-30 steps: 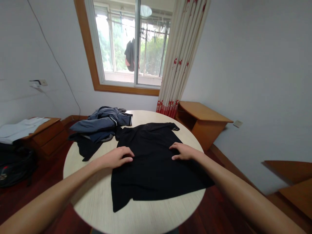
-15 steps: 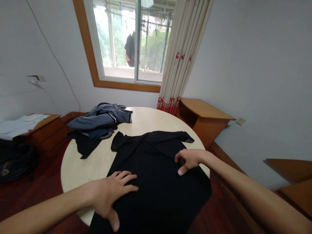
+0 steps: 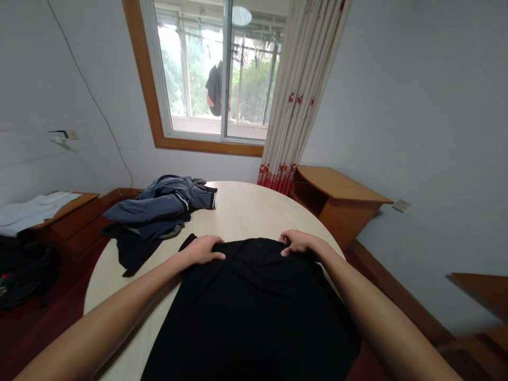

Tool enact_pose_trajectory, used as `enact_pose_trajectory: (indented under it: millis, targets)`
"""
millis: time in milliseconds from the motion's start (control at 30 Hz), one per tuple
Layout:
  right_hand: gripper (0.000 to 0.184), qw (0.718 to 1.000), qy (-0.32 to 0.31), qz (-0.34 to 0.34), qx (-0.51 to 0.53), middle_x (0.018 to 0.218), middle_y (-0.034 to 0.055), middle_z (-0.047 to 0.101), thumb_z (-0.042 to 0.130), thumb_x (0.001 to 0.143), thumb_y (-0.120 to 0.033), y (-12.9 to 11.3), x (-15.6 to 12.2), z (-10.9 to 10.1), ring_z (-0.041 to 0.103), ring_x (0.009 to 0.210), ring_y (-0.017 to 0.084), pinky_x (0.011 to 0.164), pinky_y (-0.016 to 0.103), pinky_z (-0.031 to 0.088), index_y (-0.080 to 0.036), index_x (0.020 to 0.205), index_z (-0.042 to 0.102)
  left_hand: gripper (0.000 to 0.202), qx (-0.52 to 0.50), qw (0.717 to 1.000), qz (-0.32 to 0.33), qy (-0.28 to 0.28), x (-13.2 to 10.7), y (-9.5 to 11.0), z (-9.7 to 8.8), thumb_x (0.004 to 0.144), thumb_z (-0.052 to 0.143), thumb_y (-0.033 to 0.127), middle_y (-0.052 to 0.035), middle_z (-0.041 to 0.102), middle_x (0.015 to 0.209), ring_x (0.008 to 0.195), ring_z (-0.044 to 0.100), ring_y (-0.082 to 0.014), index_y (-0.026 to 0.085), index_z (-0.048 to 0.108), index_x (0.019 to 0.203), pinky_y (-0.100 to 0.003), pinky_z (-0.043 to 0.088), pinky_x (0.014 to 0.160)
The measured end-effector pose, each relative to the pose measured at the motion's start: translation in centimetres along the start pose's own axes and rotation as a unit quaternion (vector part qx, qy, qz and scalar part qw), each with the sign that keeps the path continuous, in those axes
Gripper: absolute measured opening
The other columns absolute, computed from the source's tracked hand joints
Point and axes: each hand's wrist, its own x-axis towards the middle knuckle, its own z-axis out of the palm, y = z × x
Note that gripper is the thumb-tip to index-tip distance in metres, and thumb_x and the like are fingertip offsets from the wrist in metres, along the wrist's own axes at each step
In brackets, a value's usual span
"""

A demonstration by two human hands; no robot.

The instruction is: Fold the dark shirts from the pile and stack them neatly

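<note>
A black short-sleeved shirt (image 3: 254, 307) lies spread over the round table (image 3: 254, 209), its lower part running toward me past the bottom of the view. At its far left shoulder, my left hand (image 3: 204, 250) is closed on the cloth, thumb on the near side and fingers at the far edge. My right hand (image 3: 297, 242) grips the far right shoulder in the same way, fingers curled. Between the two hands the far edge of the shirt shows a few creases. The sleeves are mostly hidden behind my hands and forearms.
A heap of grey, navy and black clothes (image 3: 162, 203) lies on the table's left side. A wooden cabinet (image 3: 337, 185) stands behind at right, beside the curtain (image 3: 297, 100). Low at left are a drawer unit (image 3: 71, 217) and a black bag (image 3: 27, 270).
Both hands have moved forward from the middle of the shirt to its shoulders. My left hand was spread flat and is now closed on cloth. The shirt's far edge sits nearer to me.
</note>
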Motion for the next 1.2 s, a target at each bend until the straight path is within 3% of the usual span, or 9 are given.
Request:
enact_pose_trajectory:
  millis: [67,133,267,333,533,667,867,1067,1200]
  targets:
    - [0.017,0.999,-0.018,-0.004,-0.032,0.088,0.0045,0.072,0.075,0.071,-0.027,-0.7,-0.5,-1.0,0.064,0.08,0.021,0.063,0.027,0.045,-0.02,0.086,0.069,0.037,0.005,0.999,-0.024,-0.027,-0.2,-0.1,-1.5,0.081,0.068,0.045,-0.0094,0.073,0.11,0.103,0.067,-0.0287,0.021,0.069,0.109,-0.034,0.05,0.085]
    - [0.012,0.995,0.063,-0.001,-0.077,0.087,0.0061,0.07,0.071,0.074,-0.025,-1.7,-1.0,-2.2,0.061,0.079,0.021,0.063,0.028,0.041,-0.02,0.084,0.067,0.03,0.029,0.999,-0.04,0.003,-0.6,0.1,-3.6,0.083,0.065,0.046,-0.009,0.074,0.103,0.097,0.067,-0.0289,0.021,0.071,0.1,-0.033,0.05,0.079]
    - [0.018,0.932,0.348,-0.002,-0.103,0.095,0.0103,0.068,0.055,0.082,-0.021,-3.3,-2.0,-3.4,0.059,0.089,0.025,0.071,0.03,0.039,-0.019,0.097,0.064,0.028,0.095,0.969,-0.055,0.221,-2.3,0.7,-6.9,0.09,0.053,0.043,-0.0073,0.071,0.105,0.099,0.065,-0.0267,0.023,0.069,0.102,-0.032,0.047,0.081]
    - [0.019,0.916,0.387,-0.032,-0.099,0.097,0.0106,0.067,0.053,0.081,-0.019,-3.6,-2.1,-2.6,0.058,0.095,0.027,0.077,0.032,0.04,-0.02,0.098,0.063,0.025,0.13,0.958,-0.045,0.251,-3.3,0.9,-7.1,0.09,0.052,0.038,-0.0071,0.071,0.105,0.101,0.064,-0.0257,0.023,0.069,0.1,-0.031,0.047,0.081]
    - [0.03,0.963,0.197,-0.185,0.025,0.111,0.0094,0.066,0.063,0.083,-0.049,-1.4,-0.2,1.0,0.061,0.1,0.025,0.089,0.031,0.045,-0.02,0.074,0.065,0.048,0.127,0.985,-0.101,0.053,-4.0,0.1,-4.8,0.087,0.05,0.063,-0.0077,0.073,0.081,0.08,0.067,-0.0257,0.022,0.072,0.075,-0.031,0.047,0.071]
    - [0.052,0.964,0.23,-0.088,0.096,0.107,0.0095,0.07,0.036,0.098,-0.053,0.2,1.4,1.1,0.064,0.101,0.023,0.092,0.031,0.046,-0.018,0.079,0.069,0.061,0.116,0.981,-0.136,0.078,-1.5,-0.8,-4.4,0.095,0.032,0.06,-0.0115,0.074,0.087,0.087,0.068,-0.0277,0.02,0.076,0.082,-0.033,0.048,0.075]
    - [0.055,0.986,0.145,0.041,0.07,0.121,0.0165,0.069,0.069,0.081,-0.05,1.2,2.2,0.1,0.066,0.105,0.026,0.092,0.031,0.048,-0.013,0.121,0.065,0.042,0.102,0.99,-0.092,0.034,3.2,-2.1,-3.7,0.079,0.066,0.051,-0.0103,0.072,0.116,0.106,0.065,-0.0275,0.022,0.073,0.108,-0.03,0.05,0.082]
    - [0.055,0.986,-0.014,-0.011,0.169,0.093,0.0078,0.074,0.075,0.066,-0.065,3.6,0.6,-0.5,0.067,0.086,0.024,0.073,0.031,0.051,-0.016,0.091,0.072,0.03,0.024,0.993,-0.112,-0.031,4.5,-3.4,-2.3,0.071,0.073,0.037,-0.0043,0.075,0.097,0.089,0.068,-0.0225,0.022,0.07,0.097,-0.026,0.047,0.07]
    - [0.054,0.966,-0.04,-0.007,0.257,0.08,0.0052,0.071,0.077,0.06,-0.065,4.1,-0.9,-2.0,0.063,0.074,0.02,0.065,0.029,0.049,-0.016,0.082,0.068,0.021,0.026,0.994,-0.107,0.02,4.3,-3.4,-3.4,0.073,0.067,0.038,-0.0035,0.072,0.086,0.082,0.065,-0.0216,0.02,0.067,0.083,-0.027,0.044,0.066]
